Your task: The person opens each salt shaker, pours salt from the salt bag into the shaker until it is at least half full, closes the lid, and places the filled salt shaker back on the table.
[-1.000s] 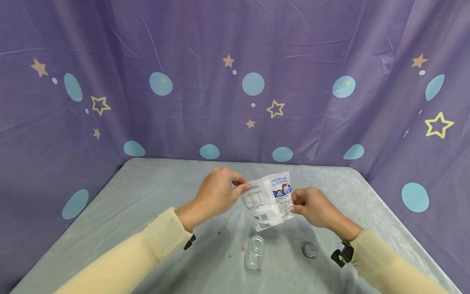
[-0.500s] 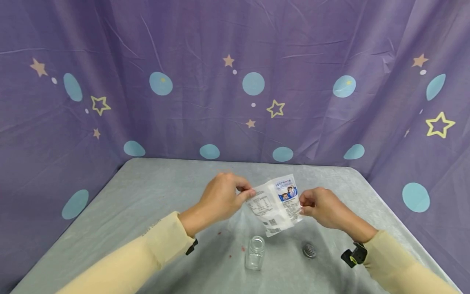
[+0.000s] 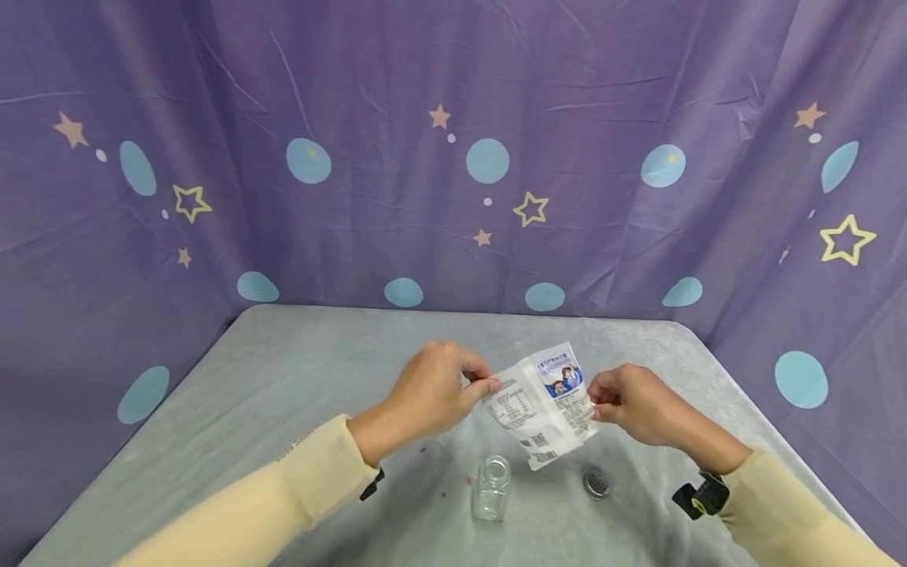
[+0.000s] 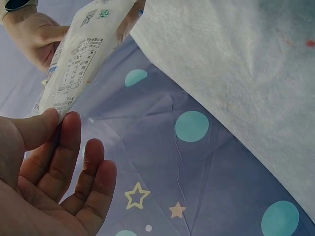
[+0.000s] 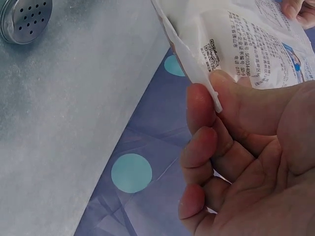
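Step in hand, judged: steadying the white printed plastic packet (image 3: 546, 409) above the pale grey tabletop (image 3: 319, 362). Your left hand (image 3: 435, 390) pinches it at 10 o'clock, your right hand (image 3: 645, 403) at 3. Uncapped clear glass jar (image 3: 490, 496) lies towards 7, round perforated metal lid (image 3: 596, 483) towards 5. Next move probably calls for firm pinches; packet's seal unclear.

It was basically a curtained-off spot tbh: a purple curtain (image 3: 397, 79) with printed stars (image 3: 439, 116) and blue dots (image 3: 487, 161) hung right behind the grey table (image 3: 319, 346) and wrapped along the table's left and right sides. Home or studio was anyone's guess.
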Available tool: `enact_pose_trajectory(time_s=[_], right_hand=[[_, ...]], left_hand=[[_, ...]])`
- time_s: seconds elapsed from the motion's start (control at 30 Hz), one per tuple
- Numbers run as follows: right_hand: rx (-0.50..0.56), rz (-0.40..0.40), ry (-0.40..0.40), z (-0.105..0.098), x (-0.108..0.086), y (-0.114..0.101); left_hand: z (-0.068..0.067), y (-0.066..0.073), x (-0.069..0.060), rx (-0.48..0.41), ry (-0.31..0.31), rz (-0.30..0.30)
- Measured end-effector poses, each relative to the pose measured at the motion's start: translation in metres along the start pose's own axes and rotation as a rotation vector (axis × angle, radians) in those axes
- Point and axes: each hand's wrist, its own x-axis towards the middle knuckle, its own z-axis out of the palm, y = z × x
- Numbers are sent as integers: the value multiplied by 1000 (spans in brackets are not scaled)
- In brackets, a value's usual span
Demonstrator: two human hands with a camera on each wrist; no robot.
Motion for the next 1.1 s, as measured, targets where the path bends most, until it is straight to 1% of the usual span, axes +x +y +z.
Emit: enact_pose_trajectory(time_s=[0.1, 0.23, 0.43, 0.67, 0.77, 0.97, 1.1], right_hand=[[-8, 0, -6, -2, -3, -1], [-12, 0, -18, -5, -5, -2], [-23, 1, -33, -7, -7, -3], [-54, -31, -37, -11, -11, -4], [-65, -33, -44, -11, -14, -4], [-77, -30, -60, -13, -17, -5], [-83, -29, -72, -16, -18, -6]], left_hand=[[0, 2, -2, -2, -21, -12], [0, 4, -3, -7, -39, -9], [1, 5, -5, -18, -56, 13], [4, 4, -7, -26, -69, 49], [6, 4, -8, -46, -93, 45], [7, 5, -10, -86, -141, 16], [6, 5, -12, -95, -162, 10]])
